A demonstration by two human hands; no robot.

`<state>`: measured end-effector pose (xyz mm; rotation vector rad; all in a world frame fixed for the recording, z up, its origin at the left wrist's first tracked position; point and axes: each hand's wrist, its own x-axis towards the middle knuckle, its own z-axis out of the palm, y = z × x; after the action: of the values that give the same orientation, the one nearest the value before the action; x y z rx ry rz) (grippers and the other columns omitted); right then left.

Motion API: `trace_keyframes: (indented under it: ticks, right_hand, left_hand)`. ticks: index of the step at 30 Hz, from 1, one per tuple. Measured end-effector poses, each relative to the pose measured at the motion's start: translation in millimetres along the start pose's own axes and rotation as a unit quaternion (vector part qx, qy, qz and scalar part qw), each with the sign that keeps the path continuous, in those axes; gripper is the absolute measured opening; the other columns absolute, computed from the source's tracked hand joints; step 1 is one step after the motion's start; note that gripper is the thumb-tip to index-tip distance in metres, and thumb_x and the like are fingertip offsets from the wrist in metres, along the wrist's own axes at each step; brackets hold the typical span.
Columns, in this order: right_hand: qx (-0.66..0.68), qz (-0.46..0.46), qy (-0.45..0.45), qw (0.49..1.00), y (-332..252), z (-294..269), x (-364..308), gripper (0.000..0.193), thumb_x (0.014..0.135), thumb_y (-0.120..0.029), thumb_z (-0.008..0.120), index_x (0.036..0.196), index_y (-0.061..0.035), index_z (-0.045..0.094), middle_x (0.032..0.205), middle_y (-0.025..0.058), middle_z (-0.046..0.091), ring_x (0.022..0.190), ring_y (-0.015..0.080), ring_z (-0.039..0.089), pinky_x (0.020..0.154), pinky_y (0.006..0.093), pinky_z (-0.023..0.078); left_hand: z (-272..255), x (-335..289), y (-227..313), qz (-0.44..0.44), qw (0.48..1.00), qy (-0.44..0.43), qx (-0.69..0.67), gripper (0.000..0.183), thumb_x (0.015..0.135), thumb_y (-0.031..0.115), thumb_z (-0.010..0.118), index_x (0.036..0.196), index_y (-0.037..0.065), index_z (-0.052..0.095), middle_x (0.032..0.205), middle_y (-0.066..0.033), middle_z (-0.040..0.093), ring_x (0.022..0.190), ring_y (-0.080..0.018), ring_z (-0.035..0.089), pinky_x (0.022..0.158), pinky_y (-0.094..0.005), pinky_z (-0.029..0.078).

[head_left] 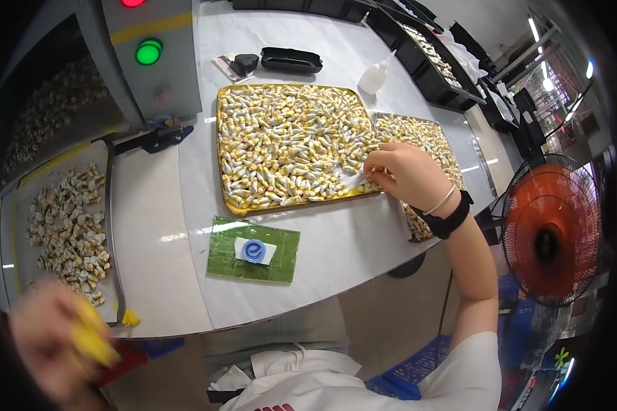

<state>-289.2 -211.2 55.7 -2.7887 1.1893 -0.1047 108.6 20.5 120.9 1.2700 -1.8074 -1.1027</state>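
Observation:
My right hand [408, 171] reaches over the near right corner of a large yellow-rimmed tray [281, 205]. Its fingers are curled and drawn together among the pieces; whether a piece is between them is hidden. Small tapered white pieces with yellow bands [288, 140] fill that tray in a thick layer. Under my forearm and beyond it stands a second tray of like pieces [418, 130]. At the lower left, my left hand [44, 335] is smeared by motion. A yellow thing [94, 335] is in its grip, too blurred to name.
A left tray [113, 233] holds loose whitish-brown pieces beside a grey machine [147, 89] with lit lamps. A green mat [253, 267] with a blue disc lies nearer me. A white squeeze bottle [372, 79], a black holder [291, 59] and an orange fan [548, 229] stand around.

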Motion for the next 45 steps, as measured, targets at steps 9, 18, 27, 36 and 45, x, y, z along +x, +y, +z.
trace_keyframes:
  ticks: [9,18,27,36,45]
  right_hand:
    - [-0.060,0.010,0.027,0.998,-11.9,19.3,-1.1,0.008,0.076,-0.004,0.061,0.084,-0.0043,0.062,0.077,0.0101,0.058,0.075,0.0288,0.058,0.068,0.0368,0.047]
    - [-0.052,-0.004,0.038,0.998,-13.1,20.4,1.5,0.008,0.077,-0.001,0.056,0.085,-0.0034,0.055,0.081,0.0100,0.056,0.083,0.0278,0.055,0.074,0.0361,0.045]
    - [0.108,0.041,0.118,0.986,-28.4,10.6,-3.8,0.005,0.079,0.004,0.055,0.081,-0.0011,0.055,0.068,0.0042,0.053,0.057,0.0111,0.048,0.053,0.0219,0.038]
    - [0.306,-0.076,0.045,0.948,-82.5,6.7,-14.7,0.020,0.071,0.009,0.057,0.087,-0.0004,0.065,0.072,0.0073,0.063,0.060,0.0138,0.060,0.055,0.0230,0.046]
    - [0.318,-0.057,-0.017,0.946,-104.1,19.4,-5.8,0.020,0.071,0.009,0.064,0.088,-0.0010,0.068,0.075,0.0079,0.065,0.065,0.0147,0.063,0.057,0.0234,0.049]
  left_hand:
    - [156.9,39.4,-55.0,-0.179,0.737,-0.197,-0.621,0.021,0.089,0.002,0.053,0.107,-0.009,0.054,0.109,-0.0229,0.060,0.100,-0.0240,0.060,0.087,-0.0316,0.047]
    - [192.9,48.3,-61.6,-0.152,0.659,-0.091,-0.731,0.049,0.089,0.032,0.057,0.112,-0.010,0.049,0.088,-0.0177,0.060,0.077,-0.0179,0.055,0.065,-0.0260,0.044]
    - [198.0,36.2,-86.6,-0.063,0.589,-0.153,-0.791,0.038,0.094,0.026,0.050,0.118,-0.002,0.045,0.104,-0.0065,0.053,0.078,-0.0075,0.050,0.069,-0.0193,0.042]
    - [187.3,36.5,-70.8,-0.095,0.707,-0.092,-0.695,0.030,0.091,0.024,0.056,0.107,-0.001,0.052,0.094,-0.0137,0.052,0.072,-0.0131,0.046,0.061,-0.0234,0.038]
    - [179.8,35.7,-72.0,-0.143,0.675,-0.025,-0.724,0.057,0.091,0.044,0.049,0.102,-0.012,0.051,0.091,-0.0181,0.055,0.056,-0.0140,0.045,0.050,-0.0240,0.036]
